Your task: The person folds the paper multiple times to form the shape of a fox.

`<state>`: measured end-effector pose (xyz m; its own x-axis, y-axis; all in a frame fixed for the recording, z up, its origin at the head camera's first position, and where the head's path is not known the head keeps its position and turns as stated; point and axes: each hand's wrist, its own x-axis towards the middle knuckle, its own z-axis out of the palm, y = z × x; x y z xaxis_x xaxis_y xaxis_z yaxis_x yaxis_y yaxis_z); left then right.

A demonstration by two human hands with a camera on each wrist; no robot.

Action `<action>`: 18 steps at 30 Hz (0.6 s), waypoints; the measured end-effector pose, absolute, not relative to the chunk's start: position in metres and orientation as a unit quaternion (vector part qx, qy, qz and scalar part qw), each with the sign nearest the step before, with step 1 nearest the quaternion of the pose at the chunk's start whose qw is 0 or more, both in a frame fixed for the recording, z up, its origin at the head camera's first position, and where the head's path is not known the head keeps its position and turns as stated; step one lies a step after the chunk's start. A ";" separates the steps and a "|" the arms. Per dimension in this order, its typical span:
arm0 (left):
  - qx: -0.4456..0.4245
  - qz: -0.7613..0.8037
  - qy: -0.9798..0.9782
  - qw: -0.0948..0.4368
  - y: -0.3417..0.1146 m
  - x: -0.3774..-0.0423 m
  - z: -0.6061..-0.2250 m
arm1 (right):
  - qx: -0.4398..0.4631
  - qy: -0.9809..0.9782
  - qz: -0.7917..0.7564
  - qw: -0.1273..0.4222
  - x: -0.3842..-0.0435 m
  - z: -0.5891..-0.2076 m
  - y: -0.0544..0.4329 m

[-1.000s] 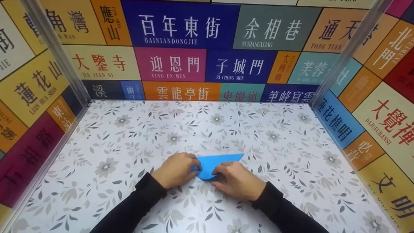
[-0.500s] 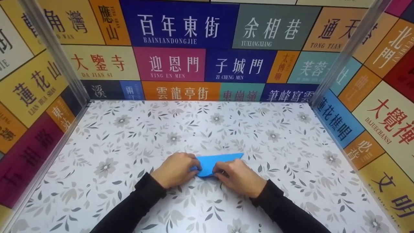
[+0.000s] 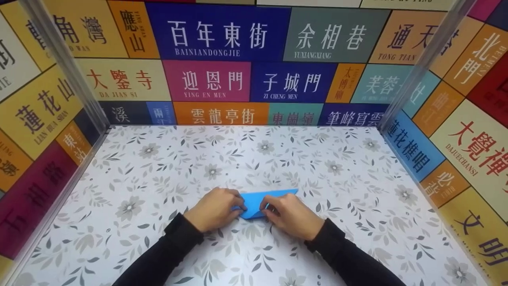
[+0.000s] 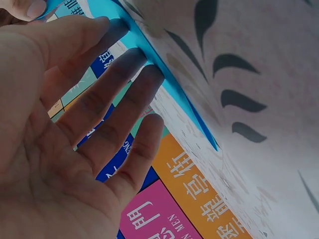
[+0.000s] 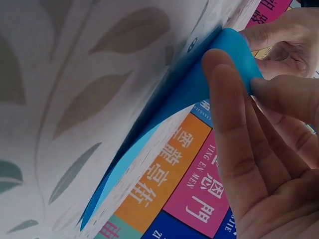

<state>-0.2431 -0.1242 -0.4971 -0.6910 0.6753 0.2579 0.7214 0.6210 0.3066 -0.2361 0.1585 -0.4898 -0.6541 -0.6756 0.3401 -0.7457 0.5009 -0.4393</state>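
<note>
A folded sheet of blue paper (image 3: 254,200) lies on the table, its pointed corner reaching out to the right. My left hand (image 3: 217,208) rests its fingertips on the paper's left part; the left wrist view shows those fingers (image 4: 112,124) fairly straight, pressing on the blue sheet (image 4: 172,89). On the near edge, my right hand (image 3: 291,214) pinches the paper between thumb and forefinger. In the right wrist view, the paper (image 5: 164,99) bends upward towards the right fingers (image 5: 232,114). The right hand covers part of the sheet in the head view.
The table (image 3: 178,159) has a white cover printed with grey flowers and leaves. Behind it stands a back wall (image 3: 222,39) of coloured name panels, with a left side wall (image 3: 35,131) and a right side wall (image 3: 476,131) alike.
My right hand has lifted and turned the near edge of the paper away from me, so the visible blue area is narrower. The left hand has stayed in place.
</note>
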 end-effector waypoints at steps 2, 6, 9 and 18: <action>-0.387 -0.199 -0.898 0.060 -0.125 -0.244 -0.497 | 0.413 -0.862 0.286 0.068 -0.238 -0.490 0.158; -0.381 -0.208 -0.899 0.056 -0.127 -0.243 -0.498 | 0.409 -0.862 0.290 0.073 -0.240 -0.492 0.157; -0.378 -0.213 -0.900 0.052 -0.126 -0.244 -0.498 | 0.402 -0.865 0.288 0.081 -0.241 -0.493 0.157; -0.390 -0.209 -0.895 0.064 -0.125 -0.243 -0.498 | 0.397 -0.866 0.288 0.097 -0.243 -0.494 0.157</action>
